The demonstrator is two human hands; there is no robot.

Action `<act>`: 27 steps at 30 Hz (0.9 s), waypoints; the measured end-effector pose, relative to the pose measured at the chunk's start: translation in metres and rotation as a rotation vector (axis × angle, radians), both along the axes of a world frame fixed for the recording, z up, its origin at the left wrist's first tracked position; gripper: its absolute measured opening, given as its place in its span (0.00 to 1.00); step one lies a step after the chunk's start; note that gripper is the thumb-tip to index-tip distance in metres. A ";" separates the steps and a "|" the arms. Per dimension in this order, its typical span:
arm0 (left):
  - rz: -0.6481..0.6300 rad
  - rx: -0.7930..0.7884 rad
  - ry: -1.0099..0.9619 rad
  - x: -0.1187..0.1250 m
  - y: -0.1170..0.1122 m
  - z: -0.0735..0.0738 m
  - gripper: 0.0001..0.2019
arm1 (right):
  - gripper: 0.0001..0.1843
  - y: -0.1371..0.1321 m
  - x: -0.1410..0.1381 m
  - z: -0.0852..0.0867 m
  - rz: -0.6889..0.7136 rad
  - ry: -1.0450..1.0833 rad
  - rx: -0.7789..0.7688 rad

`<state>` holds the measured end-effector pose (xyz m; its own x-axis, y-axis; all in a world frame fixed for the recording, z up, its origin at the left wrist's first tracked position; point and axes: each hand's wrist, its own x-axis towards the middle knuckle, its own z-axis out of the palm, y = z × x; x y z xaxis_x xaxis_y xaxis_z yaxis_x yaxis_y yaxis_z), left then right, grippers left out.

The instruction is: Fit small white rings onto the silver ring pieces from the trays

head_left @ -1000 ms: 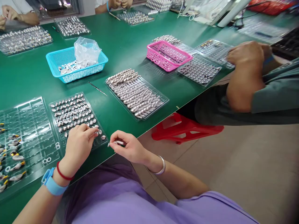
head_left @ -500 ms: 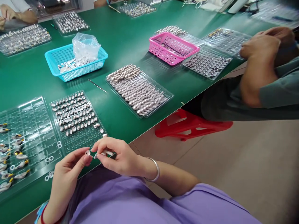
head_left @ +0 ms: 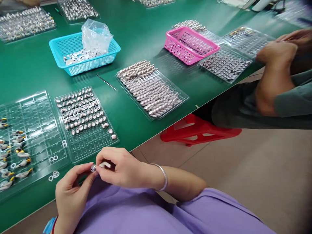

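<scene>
My left hand (head_left: 73, 185) pinches a small round earbud shell (head_left: 93, 168) between thumb and fingertips. Closed around a white earbud stem piece (head_left: 105, 165), my right hand (head_left: 123, 169) meets the left one above my lap at the table edge. The stem's head end is hidden by my fingers; the two parts appear to touch. Just beyond my hands lies a clear tray (head_left: 83, 148) with rows of small oval earbud shells (head_left: 80, 127). Farther right, another clear tray (head_left: 184, 97) carries rows of white stem pieces (head_left: 156, 92).
To the left lies a tray (head_left: 41, 120) of partly assembled earbuds (head_left: 23, 154), with white rings (head_left: 55, 174) nearby. Tweezers (head_left: 107, 83), a blue basket (head_left: 84, 68) with a plastic bag, and a pink basket (head_left: 180, 53) stand farther back. At right are a co-worker's hands (head_left: 278, 50) and a red stool (head_left: 200, 133).
My hands have come closer together, and the stem piece now meets the shell, where a gap showed before. The view has shifted slightly, moving the table's things across the picture.
</scene>
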<state>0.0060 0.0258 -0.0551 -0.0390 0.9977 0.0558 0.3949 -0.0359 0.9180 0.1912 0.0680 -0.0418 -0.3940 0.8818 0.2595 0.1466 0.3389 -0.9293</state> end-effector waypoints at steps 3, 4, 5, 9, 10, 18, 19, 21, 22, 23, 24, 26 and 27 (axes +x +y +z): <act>-0.028 0.038 0.026 -0.001 -0.002 -0.003 0.10 | 0.06 0.000 -0.002 0.001 0.011 -0.026 -0.052; -0.036 0.049 0.039 -0.001 -0.002 -0.004 0.10 | 0.06 0.000 -0.002 0.000 0.013 -0.029 -0.060; -0.039 0.061 0.051 -0.002 -0.003 -0.005 0.10 | 0.06 0.000 -0.003 0.000 0.014 -0.030 -0.068; -0.045 0.080 0.087 -0.002 -0.003 -0.008 0.10 | 0.05 0.000 -0.003 -0.001 0.018 -0.034 -0.087; -0.044 0.083 0.090 -0.002 -0.003 -0.008 0.11 | 0.05 0.000 -0.003 -0.002 0.019 -0.035 -0.089; -0.046 0.104 0.141 -0.004 -0.004 -0.007 0.10 | 0.05 0.000 -0.004 -0.005 0.022 -0.042 -0.092; -0.046 0.105 0.141 -0.004 -0.004 -0.007 0.10 | 0.05 0.000 -0.004 -0.005 0.021 -0.040 -0.085; -0.045 0.107 0.145 -0.003 -0.004 -0.007 0.10 | 0.05 -0.001 -0.004 -0.005 0.022 -0.044 -0.072; -0.043 0.107 0.148 -0.003 -0.004 -0.007 0.10 | 0.06 -0.001 -0.004 -0.005 0.023 -0.047 -0.068; -0.041 0.107 0.152 -0.003 -0.004 -0.007 0.09 | 0.06 0.000 -0.004 -0.006 0.024 -0.050 -0.065; -0.042 0.107 0.158 -0.003 -0.003 -0.006 0.09 | 0.06 0.000 -0.004 -0.006 0.027 -0.053 -0.063; -0.051 0.110 0.174 -0.003 -0.003 -0.006 0.09 | 0.05 0.000 -0.005 -0.007 0.035 -0.051 -0.053; -0.056 0.119 0.184 -0.003 -0.003 -0.005 0.09 | 0.05 0.000 -0.005 -0.007 0.040 -0.046 -0.047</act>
